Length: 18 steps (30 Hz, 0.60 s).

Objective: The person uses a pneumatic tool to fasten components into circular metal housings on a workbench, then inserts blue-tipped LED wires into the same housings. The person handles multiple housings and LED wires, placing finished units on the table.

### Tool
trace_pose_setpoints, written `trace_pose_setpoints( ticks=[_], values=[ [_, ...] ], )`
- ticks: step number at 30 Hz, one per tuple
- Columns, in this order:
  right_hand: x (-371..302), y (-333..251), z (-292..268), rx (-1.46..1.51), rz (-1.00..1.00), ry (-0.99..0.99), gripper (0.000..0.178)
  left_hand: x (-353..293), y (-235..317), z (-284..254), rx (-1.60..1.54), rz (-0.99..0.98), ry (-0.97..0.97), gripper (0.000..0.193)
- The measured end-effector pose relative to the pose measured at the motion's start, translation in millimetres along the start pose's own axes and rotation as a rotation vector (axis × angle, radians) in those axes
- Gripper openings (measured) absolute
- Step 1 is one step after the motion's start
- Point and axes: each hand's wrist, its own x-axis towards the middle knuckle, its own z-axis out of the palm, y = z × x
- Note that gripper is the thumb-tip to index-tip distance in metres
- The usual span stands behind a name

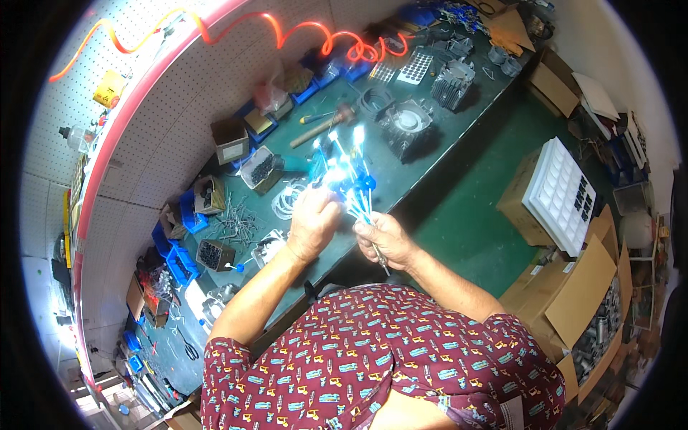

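Both hands are raised over the near edge of the green workbench [444, 154]. A bundle of thin rods with blue and white parts [364, 208] fans upward from my right hand [387, 240], whose fingers are wrapped round its lower end. My left hand [315, 218] is closed beside the bundle, fingers curled in toward it. Strong glare over the upper rod ends hides what its fingertips grip. On the bench beneath my left forearm lies a similar loose piece with a blue part and white end [236, 267].
A hammer [315, 132], metal housings [408, 122] and loose metal rods [236, 221] lie on the bench. Blue bins [183, 264] line the pegboard wall. An orange coiled hose [315, 30] hangs above. On my right stand cartons [584, 294] and a white tray [562, 193].
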Motion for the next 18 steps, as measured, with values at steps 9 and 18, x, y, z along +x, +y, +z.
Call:
trace_pose_setpoints(
  ticks=[9, 18],
  values=[
    [19.8, 0.5, -5.2, -0.068, -0.071, 0.108, 0.023, 5.6, 23.8, -28.8, -0.105, -0.276, -0.365, 0.021],
    [63.6, 14.8, -4.0, -0.107, -0.440, 0.586, 0.020, -33.8, -51.9, -48.1, -0.345, -0.442, -0.347, 0.011]
  ],
)
